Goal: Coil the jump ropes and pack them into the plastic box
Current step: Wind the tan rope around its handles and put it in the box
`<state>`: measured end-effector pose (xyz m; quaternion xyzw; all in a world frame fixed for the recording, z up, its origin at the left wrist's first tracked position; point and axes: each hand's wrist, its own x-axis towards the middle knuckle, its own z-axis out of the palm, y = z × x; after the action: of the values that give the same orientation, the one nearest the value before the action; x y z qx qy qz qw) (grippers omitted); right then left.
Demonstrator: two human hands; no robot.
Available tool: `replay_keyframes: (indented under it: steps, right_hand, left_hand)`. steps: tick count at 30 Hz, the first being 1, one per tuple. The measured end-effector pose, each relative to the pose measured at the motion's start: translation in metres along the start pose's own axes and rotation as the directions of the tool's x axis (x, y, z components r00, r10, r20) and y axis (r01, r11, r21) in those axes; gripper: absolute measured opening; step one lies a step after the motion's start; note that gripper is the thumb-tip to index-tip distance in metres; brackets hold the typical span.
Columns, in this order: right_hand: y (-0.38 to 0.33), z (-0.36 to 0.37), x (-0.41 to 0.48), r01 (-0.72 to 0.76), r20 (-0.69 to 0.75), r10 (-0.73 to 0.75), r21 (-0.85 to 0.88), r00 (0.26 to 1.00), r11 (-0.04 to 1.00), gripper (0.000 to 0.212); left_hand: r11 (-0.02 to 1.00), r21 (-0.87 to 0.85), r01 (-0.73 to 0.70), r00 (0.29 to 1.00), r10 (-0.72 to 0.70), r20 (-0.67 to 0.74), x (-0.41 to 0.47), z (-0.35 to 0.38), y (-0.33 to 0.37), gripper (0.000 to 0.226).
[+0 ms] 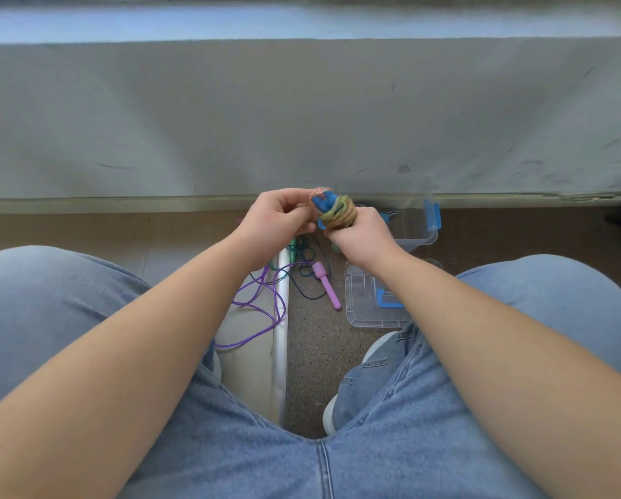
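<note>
- Centre of the frame: the right hand (362, 236) is clenched round a coiled jump rope (338, 215), a tight bundle of yellow-green and tan cord wound about blue handles (322, 203) that stick out at its upper left.
- The left hand (279, 218) sits just left of the bundle. Its fingers are curled and its fingertips pinch the top end by the handles, so the two hands meet on the same coil.
- Right of centre, just behind the right hand: the clear plastic box (421, 235) stands on the floor with a blue latch (432, 214) at its right end. A striped cord (392, 212) shows inside, partly hidden.
- Below the box: its clear lid (364, 307) lies flat, with a blue clip, partly under the right forearm.
- Between the knees: a loose purple rope (263, 308) with a pink handle (325, 284) lies tangled with a dark green rope (303, 254). It crosses a pale metal strip (282, 340) on the speckled floor (316, 358).
- Lower frame: blue jeans (229, 444).
</note>
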<state>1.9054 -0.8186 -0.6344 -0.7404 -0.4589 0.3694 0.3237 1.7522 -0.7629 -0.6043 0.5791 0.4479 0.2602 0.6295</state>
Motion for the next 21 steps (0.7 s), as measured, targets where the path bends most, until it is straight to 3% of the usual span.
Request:
replay_keyframes:
  steps: [2, 7, 10, 15, 18, 21]
  right_hand:
    - [0.002, -0.003, 0.003, -0.055, -0.064, 0.046, -0.144, 0.997, 0.988, 0.007]
    - [0.007, -0.005, 0.002, -0.165, -0.173, 0.115, -0.311, 0.978, 0.936, 0.020]
    - [0.010, -0.006, 0.002, -0.119, -0.088, 0.089, -0.446, 0.992, 0.887, 0.027]
    - [0.005, 0.001, -0.002, -0.024, -0.026, 0.013, -0.461, 1.000, 0.887, 0.020]
    - [0.007, 0.003, 0.000, -0.056, -0.003, 0.060, -0.427, 0.998, 0.902, 0.023]
    - [0.001, -0.001, 0.002, 0.052, 0.109, -0.010, -0.390, 0.994, 0.919, 0.013]
  left_hand:
    - [1.000, -0.019, -0.005, 0.999, 0.004, -0.042, -0.003, 0.003, 0.000, 0.026]
    - [0.999, -0.052, 0.013, 0.996, -0.018, -0.088, -0.009, 0.014, -0.003, 0.022]
    - [0.997, -0.083, -0.006, 0.993, -0.004, -0.119, -0.010, 0.020, 0.003, 0.017]
    - [0.999, 0.036, -0.028, 0.974, 0.035, -0.223, -0.001, 0.006, -0.002, 0.024]
    - [0.987, 0.160, -0.026, 0.995, 0.041, -0.092, -0.001, 0.005, -0.005, 0.042]
    - [0.968, 0.251, -0.015, 0.998, 0.001, 0.055, -0.005, 0.002, -0.014, 0.068]
